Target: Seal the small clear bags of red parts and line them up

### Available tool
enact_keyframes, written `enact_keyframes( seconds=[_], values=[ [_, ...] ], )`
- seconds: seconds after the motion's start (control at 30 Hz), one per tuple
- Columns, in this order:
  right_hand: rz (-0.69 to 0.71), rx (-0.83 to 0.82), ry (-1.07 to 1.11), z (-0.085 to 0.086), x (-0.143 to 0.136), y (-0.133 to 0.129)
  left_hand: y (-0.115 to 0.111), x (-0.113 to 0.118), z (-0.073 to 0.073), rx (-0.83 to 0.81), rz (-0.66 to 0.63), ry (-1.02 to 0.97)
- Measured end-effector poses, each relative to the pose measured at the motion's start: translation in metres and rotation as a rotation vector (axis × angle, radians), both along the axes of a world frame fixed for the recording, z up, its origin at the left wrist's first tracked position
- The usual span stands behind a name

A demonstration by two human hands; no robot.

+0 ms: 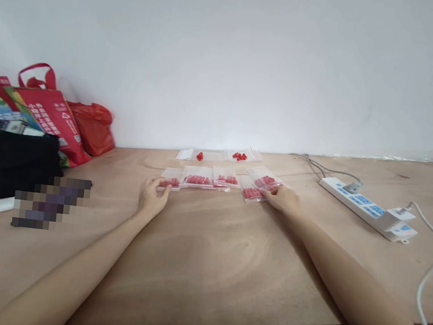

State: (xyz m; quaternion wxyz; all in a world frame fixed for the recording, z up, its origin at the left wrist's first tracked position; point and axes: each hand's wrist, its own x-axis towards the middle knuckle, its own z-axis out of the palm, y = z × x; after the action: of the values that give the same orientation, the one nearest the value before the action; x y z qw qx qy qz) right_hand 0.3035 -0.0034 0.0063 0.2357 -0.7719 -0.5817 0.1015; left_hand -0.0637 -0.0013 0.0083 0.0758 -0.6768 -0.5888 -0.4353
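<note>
Several clear plastic bags with small red pieces lie in a row across the wooden table (207, 245). At the row's left end, my left hand (153, 197) has its thumb and fingers on the edges of a bag (173, 181). My right hand (283, 198) pinches the edge of a bag (265, 180) that overlaps another bag (252, 193) at the right end. Between my hands lie two more filled bags, one (198, 179) beside the other (227, 179). Behind the row, near the wall, are flat bags with fewer red pieces (239, 156).
A white power strip (368, 207) with plugs and cables lies on the right. Red shopping bags (55, 118), a black striped bag (13, 163) and a pixelated dark object (53, 204) are on the left. The wall (228, 59) stands behind the table.
</note>
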Motion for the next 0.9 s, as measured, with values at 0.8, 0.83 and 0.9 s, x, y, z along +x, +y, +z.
enact_keyframes(
  seconds=[0.8,0.83,0.9],
  values=[
    [0.552,-0.472,1.480,-0.003,-0.070,-0.037,-0.061,0.077,0.001,-0.008,-0.866,0.287],
    [0.530,-0.461,1.511,-0.004,-0.073,-0.038,-0.062,0.078,0.000,0.023,-0.852,0.286],
    [0.479,-0.449,1.556,-0.005,-0.075,-0.037,-0.062,0.078,-0.001,0.096,-0.815,0.309]
  ],
)
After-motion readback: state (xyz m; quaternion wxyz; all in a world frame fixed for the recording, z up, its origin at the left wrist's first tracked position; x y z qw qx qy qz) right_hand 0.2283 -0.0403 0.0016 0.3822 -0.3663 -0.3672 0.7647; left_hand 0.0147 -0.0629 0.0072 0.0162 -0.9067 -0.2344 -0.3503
